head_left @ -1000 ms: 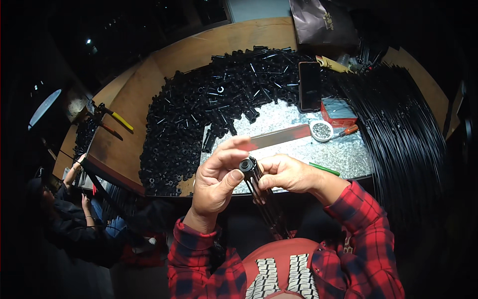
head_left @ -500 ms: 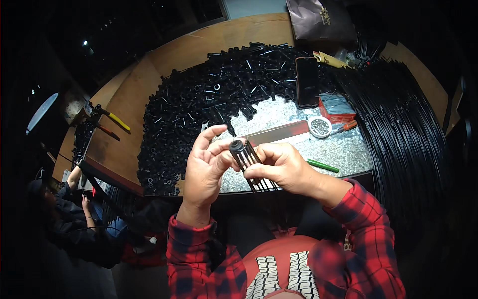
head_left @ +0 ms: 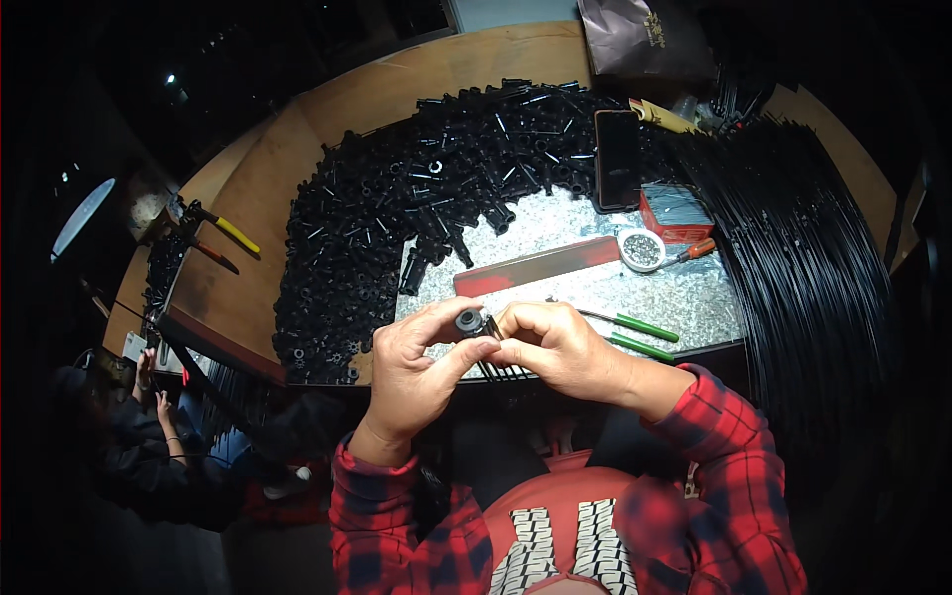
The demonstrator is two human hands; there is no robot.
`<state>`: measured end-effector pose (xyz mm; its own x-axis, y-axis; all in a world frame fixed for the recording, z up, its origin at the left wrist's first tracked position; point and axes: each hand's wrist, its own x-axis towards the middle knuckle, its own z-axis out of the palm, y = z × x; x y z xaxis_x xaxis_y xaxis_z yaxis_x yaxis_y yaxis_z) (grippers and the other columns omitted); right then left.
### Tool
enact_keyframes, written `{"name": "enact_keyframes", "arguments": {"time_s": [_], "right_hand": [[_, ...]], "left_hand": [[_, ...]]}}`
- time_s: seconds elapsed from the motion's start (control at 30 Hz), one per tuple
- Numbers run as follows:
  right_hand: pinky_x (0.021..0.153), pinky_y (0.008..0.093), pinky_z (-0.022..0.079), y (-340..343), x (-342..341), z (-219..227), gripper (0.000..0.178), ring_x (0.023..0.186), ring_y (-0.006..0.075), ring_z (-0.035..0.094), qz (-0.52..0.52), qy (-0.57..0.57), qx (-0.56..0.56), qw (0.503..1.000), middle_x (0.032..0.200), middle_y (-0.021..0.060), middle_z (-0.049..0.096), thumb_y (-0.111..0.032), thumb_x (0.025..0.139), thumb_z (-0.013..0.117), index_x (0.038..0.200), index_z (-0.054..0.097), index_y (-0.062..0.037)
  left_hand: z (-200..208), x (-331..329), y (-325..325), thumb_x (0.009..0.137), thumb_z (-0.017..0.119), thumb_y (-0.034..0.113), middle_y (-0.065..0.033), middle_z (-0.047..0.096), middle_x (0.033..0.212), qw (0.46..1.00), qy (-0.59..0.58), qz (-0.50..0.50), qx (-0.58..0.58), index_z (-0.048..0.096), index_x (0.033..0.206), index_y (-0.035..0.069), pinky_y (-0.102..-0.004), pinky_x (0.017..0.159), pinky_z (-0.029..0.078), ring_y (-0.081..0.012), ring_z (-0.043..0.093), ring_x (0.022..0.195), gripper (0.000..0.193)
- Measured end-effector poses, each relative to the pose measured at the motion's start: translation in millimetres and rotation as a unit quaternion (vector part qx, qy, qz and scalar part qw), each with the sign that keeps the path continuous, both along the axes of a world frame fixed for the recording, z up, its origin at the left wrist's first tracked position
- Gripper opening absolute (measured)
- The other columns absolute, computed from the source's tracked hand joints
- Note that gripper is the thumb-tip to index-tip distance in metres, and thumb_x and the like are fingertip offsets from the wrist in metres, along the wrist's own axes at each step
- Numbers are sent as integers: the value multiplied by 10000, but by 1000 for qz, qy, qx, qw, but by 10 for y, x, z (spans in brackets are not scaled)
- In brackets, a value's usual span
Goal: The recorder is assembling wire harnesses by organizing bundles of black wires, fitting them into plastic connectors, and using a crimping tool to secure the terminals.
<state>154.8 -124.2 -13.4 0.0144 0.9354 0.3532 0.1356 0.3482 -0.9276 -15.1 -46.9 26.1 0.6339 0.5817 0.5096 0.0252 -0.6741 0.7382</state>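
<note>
My left hand is closed round a black plastic hub, with thumb and fingers on opposite sides of its round end. Several thin black rods stick out below the hub, toward my body. My right hand pinches the same piece from the right, its thumb meeting the left thumb. What exactly lies between the right fingertips is hidden. Just right of that hand, green-handled pliers rest on the bench. A large pile of black hubs spreads beyond my hands.
A red strip, white dish of small metal pieces, orange-handled tool, red box and phone stand behind. Long black rods drape at right. Yellow-handled pliers hang at left, near another person.
Both hands have come down nearer the bench's front edge. My left fingers, raised before, now wrap the hub. The thin upright wire no longer shows, and more of the green-handled pliers is uncovered.
</note>
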Motion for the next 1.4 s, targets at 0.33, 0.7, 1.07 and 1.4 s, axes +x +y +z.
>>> {"name": "enact_keyframes", "arguments": {"time_s": [0.33,0.7,1.07,1.4], "right_hand": [[623,290,464,94,-106,-190,204,693,128,551,-61,-45,43,996,782,66,572,-91,810,712,792,534,7],[641,340,494,-23,-98,-339,284,784,253,569,-41,-144,32,988,915,121,523,-80,757,733,848,471,-18],[753,428,456,-340,509,-522,272,915,371,524,-172,-434,31,884,990,190,489,-95,794,673,932,471,23],[690,408,491,-550,818,-807,286,842,327,562,-231,-581,-50,779,899,167,533,-220,785,703,843,535,4]], "left_hand": [[-237,58,-211,866,640,26,-104,632,848,999,-24,17,-14,479,1087,3,-272,677,492,-160,633,766,274],[-675,138,-146,904,598,31,-44,530,721,988,-96,117,5,421,984,26,-229,506,437,-94,551,551,195],[-776,28,-104,935,464,-18,-29,468,677,980,-136,50,-138,310,1143,55,-225,505,422,-88,489,523,269],[-929,-53,-128,963,457,56,-68,508,776,961,-148,-20,-232,277,1242,58,-346,757,512,-111,514,648,332]]}}
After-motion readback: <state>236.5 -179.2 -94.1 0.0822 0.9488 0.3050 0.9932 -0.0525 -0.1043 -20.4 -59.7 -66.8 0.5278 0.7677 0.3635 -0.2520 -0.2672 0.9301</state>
